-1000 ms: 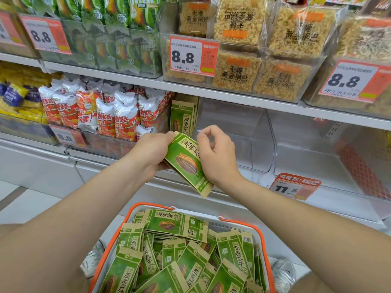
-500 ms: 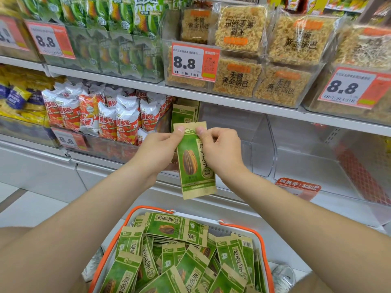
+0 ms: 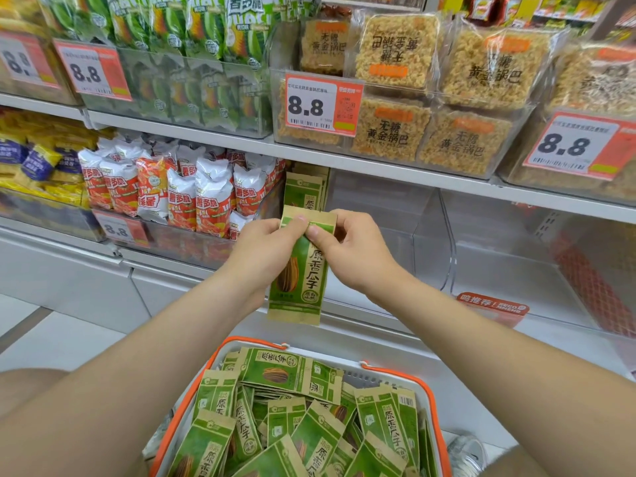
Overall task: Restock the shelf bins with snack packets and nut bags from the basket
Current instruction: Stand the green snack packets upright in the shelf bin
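Bare hands (image 3: 356,251), forearms (image 3: 179,342); whitish sneaker (image 3: 464,454)

The white mesh basket with the orange rim (image 3: 371,378) runs off the bottom edge, so its nearest packets get chopped. The left hand (image 3: 265,256) covers the left side of the green-and-kraft seed packet (image 3: 303,280), which blocks most of the matching packets (image 3: 304,191) standing in the clear plastic bin (image 3: 430,235). Fine print on the orange-and-white 8.8 price tag (image 3: 321,105)? Way too tiny.
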Demonstrator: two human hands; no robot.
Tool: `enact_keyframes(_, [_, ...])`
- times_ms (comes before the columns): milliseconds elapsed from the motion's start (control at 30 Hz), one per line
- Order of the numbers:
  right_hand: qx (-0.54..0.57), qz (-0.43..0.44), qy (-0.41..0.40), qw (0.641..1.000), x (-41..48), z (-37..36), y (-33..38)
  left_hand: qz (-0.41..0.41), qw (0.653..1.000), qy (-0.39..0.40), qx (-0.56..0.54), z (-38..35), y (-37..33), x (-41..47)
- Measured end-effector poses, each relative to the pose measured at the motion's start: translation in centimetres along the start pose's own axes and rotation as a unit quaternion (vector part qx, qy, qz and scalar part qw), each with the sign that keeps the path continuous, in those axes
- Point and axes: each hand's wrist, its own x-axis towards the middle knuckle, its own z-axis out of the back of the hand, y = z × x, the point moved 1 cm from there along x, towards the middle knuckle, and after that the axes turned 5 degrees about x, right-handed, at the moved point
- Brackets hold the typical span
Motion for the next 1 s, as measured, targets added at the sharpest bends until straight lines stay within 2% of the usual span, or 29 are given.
enact_keyframes(100, [0.04,-0.012,0.004,0.999,-0.2,-0.2,0.3,0.002,0.999,0.002,-0.048,-0.1,-0.1,-0.2])
enact_keyframes(167, [0.093,-0.045,0.022,0.994,-0.2,0.5,0.7,-0.008,0.999,0.006,-0.034,0.2,-0.4,-0.1])
enact_keyframes(233, [0.099,-0.053,0.046,0.993,-0.1,1.3,0.8,-0.014,1.0,0.017,-0.015,0.6,-0.6,0.1])
enact_keyframes(333, [0.059,-0.058,0.067,0.994,0.0,1.6,0.6,-0.022,0.999,0.019,0.02,0.9,-0.6,0.0])
enact_keyframes(500, [0.051,-0.07,0.009,0.996,0.2,1.6,0.8,-0.102,0.983,0.01,0.155,0.8,-0.5,0.0])
enact_keyframes(633, [0.137,-0.095,-0.045,0.985,0.3,1.3,0.9,-0.058,0.99,0.029,0.125,0.2,-0.5,-0.3])
enact_keyframes(733, [0.17,-0.123,-0.046,0.977,0.2,0.6,0.8,0.003,0.995,0.046,0.085,-0.6,-0.2,-0.5])
enact_keyframes(800, [0.188,-0.125,-0.029,0.974,0.2,0.4,0.6,0.009,0.999,0.037,0.026,-0.7,-0.1,-0.3])
enact_keyframes(867, [0.207,-0.127,0.006,0.97,0.0,0.5,0.6,0.007,1.0,-0.003,-0.011,-0.4,-0.1,-0.1])
enact_keyframes(1000, [0.106,-0.127,0.105,0.981,-0.3,0.7,0.8,-0.016,0.996,-0.088,0.004,0.1,-0.4,0.2])
